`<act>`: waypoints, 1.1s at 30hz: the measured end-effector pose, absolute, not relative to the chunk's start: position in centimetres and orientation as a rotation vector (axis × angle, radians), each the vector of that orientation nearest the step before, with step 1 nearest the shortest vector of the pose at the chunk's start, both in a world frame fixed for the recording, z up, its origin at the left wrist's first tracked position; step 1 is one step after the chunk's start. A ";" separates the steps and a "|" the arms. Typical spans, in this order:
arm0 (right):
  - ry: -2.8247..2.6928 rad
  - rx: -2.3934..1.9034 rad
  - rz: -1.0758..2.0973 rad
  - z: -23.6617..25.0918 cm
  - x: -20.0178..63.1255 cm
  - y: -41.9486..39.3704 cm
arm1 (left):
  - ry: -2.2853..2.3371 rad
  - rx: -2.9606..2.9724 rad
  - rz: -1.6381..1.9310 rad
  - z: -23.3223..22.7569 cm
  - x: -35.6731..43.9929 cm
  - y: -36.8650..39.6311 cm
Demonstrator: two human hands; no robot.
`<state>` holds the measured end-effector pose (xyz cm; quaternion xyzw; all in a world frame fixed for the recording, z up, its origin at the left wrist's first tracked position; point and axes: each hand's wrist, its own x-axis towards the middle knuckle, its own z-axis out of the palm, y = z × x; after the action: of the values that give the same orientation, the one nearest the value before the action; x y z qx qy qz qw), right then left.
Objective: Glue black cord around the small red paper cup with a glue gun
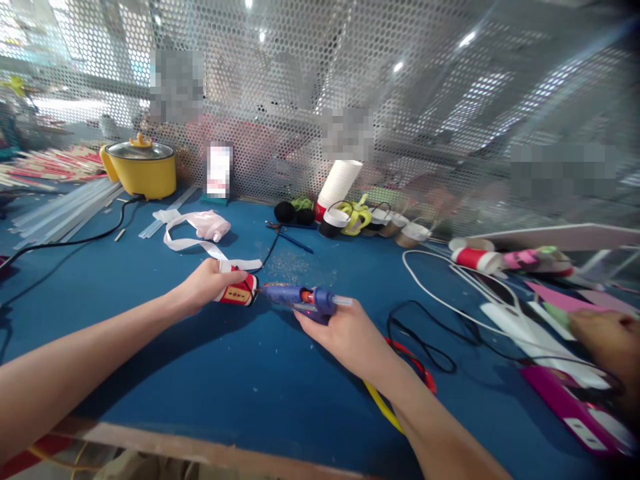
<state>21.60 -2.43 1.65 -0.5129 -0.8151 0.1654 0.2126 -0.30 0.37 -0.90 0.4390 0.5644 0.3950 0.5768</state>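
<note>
My left hand [207, 287] is closed around a red paper cup [239, 291] lying on its side, with gold panels and dark cord at its rim. In my right hand [350, 333] is a blue glue gun [295, 298], a clear glue stick jutting from its back. The gun's nozzle meets or nearly meets the cup's edge; I cannot tell which. A white ribbon [193, 245] runs from behind the cup to a crumpled pale pink bundle [213, 225].
A yellow electric pot [150, 175] and clear glue sticks [65, 207] stand at the left. Stacked white cups [340, 187] lean against the perforated screen. Black cables [425, 340] and a magenta power strip [565, 407] lie right, beside another person's hand [607, 347].
</note>
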 end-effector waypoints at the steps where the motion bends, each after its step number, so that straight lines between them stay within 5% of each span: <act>1: -2.251 -1.434 0.462 1.7 21.6 -2.4 | 1.305 1.029 0.942 -0.9 -0.2 0.3; 33: -2.187 -1.365 0.243 2.1 22.1 -2.5 | 1.240 1.528 1.026 -1.7 -0.4 -0.3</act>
<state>22.09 -2.50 2.06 -0.5071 -0.8126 0.0903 0.2727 -0.43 -0.28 -1.70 0.6167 0.5003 0.4140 0.4450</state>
